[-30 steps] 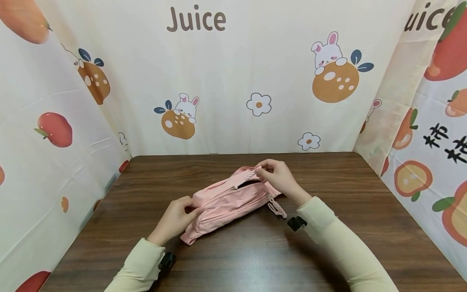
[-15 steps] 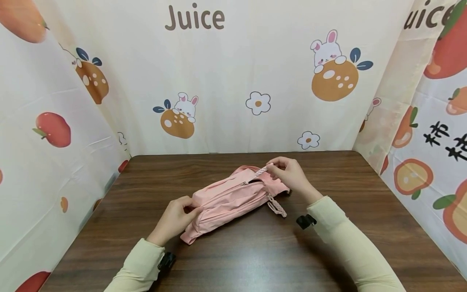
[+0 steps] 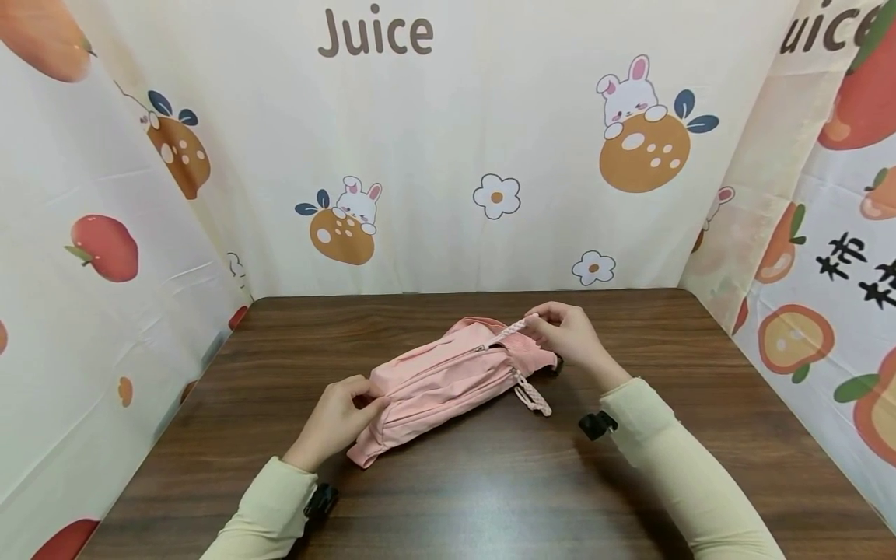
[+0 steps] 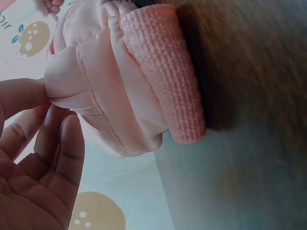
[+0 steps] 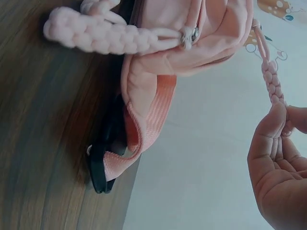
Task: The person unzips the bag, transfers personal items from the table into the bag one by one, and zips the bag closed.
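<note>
A pink waist bag (image 3: pixel 437 389) lies slantwise on the wooden table. My left hand (image 3: pixel 336 424) pinches the fabric at its left end between thumb and fingers; the left wrist view shows the thumb and fingertips at a seamed corner. My right hand (image 3: pixel 568 336) pinches the end of a braided zipper pull (image 3: pixel 509 331), drawn taut up and right from the slider (image 3: pixel 480 348). Just right of that slider a small dark gap shows in the upper zipper. A second braided pull (image 5: pixel 103 37) hangs loose from the front zipper.
The bag's woven strap (image 4: pixel 165 72) shows at its left end. At the right end a black buckle (image 5: pixel 100 167) sits on the strap, against the tabletop (image 3: pixel 448 505). Printed curtains (image 3: pixel 420 140) enclose the table at the back and sides.
My right hand has moved right with the zipper pull, and the slider has travelled right along the bag, narrowing the dark opening. The left hand has stayed in place.
</note>
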Available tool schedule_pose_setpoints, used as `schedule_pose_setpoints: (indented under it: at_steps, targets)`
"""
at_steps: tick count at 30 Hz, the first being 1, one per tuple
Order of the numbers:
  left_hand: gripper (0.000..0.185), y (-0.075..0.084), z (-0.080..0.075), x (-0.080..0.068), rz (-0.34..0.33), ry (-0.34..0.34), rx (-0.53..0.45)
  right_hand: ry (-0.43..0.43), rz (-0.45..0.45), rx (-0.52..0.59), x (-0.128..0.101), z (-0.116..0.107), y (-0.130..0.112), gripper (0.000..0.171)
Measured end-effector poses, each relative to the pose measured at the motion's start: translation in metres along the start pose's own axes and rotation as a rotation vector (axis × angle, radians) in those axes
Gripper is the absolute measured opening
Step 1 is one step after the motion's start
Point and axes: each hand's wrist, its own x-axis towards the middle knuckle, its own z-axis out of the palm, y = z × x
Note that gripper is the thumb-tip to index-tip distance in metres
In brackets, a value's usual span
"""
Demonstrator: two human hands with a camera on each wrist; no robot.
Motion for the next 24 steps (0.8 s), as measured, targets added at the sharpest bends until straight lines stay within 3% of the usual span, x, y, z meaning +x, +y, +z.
schedule_pose_setpoints:
  at_steps: [24]
  targets:
    - [0.010, 0.000, 0.000, 0.001, 0.002, 0.008, -0.004, 0.039, 0.126, -0.064, -0.006, -0.028, 0.025, 0.025]
